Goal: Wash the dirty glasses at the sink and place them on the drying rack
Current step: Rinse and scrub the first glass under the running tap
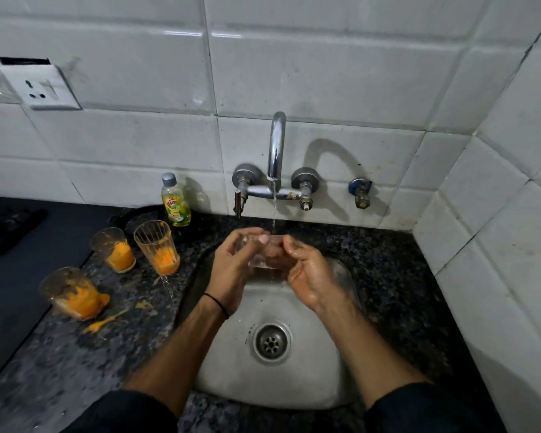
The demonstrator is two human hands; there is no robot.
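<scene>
Under the tap: glass held in the stream to rinse
Left hand: grips glass
Right hand: grips it too, steadying
Left of hands: dirty glasses queued up

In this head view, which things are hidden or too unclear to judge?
Head view: the left hand and right hand cover most of the glass; its cleanliness is unclear.
Head view: no drying rack is in frame.
Head view: the dark object is cut by the left edge, too dim.
</scene>
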